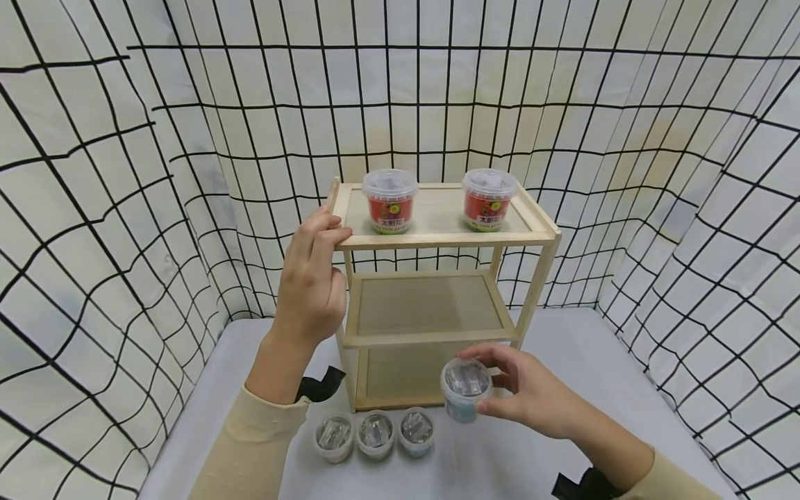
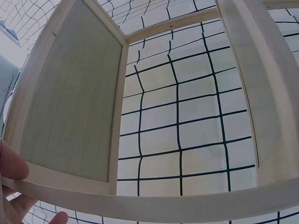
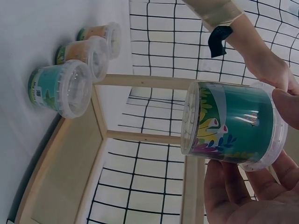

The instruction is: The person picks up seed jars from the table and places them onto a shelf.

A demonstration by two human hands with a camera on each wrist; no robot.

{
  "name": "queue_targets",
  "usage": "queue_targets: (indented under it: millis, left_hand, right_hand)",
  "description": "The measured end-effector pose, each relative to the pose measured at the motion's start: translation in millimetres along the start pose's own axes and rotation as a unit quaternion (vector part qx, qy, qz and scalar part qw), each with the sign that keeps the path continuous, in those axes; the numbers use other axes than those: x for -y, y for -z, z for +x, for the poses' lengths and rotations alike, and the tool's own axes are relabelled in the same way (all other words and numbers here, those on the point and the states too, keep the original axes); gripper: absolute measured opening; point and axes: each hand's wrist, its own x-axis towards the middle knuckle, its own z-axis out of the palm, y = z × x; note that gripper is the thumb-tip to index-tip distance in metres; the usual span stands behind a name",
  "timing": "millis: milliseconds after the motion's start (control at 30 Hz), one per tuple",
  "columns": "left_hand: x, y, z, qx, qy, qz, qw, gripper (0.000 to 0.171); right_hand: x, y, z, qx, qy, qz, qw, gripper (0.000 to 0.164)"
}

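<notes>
While our left hand point(image 1: 312, 272) grips the top left corner of the three-tier wooden shelf point(image 1: 428, 309), our right hand point(image 1: 523, 390) grasps a teal-labelled lidded plastic tub point(image 1: 464, 386) before its right half.

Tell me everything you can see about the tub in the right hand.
The tub is small, round and plastic-looking, with a blue-green printed wrap and translucent lid, shiny contents showing beneath. It looks closed and roughly upright. The right hand grips its sides, in front of the shelf, beside three similar tubs.
</notes>
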Motion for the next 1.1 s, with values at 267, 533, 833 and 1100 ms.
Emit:
queue_targets:
  millis: [267,533,833,1100]
  left_hand:
    - [0.3,0.1,0.9,0.001,-0.001,0.003,1.0000,0.054]
    - [1.6,-0.6,1.0,-0.001,-0.002,0.001,1.0000,0.055]
    - [1.6,-1.0,1.1,-0.013,-0.010,-0.009,0.9998,0.053]
    - [1.8,-0.7,0.1,-0.012,-0.008,-0.007,0.9999,0.053]
  right_hand:
    - [10.0,10.8,7.5,-0.008,0.022,0.005,1.000,0.064]
    - [13.2,24.4,15.9,0.008,0.046,0.027,0.999,0.062]
    - [16.7,34.9,24.4,0.016,0.056,0.035,0.998,0.062]
    - [17.1,44.3,33.2,0.010,0.059,0.009,0.998,0.059]
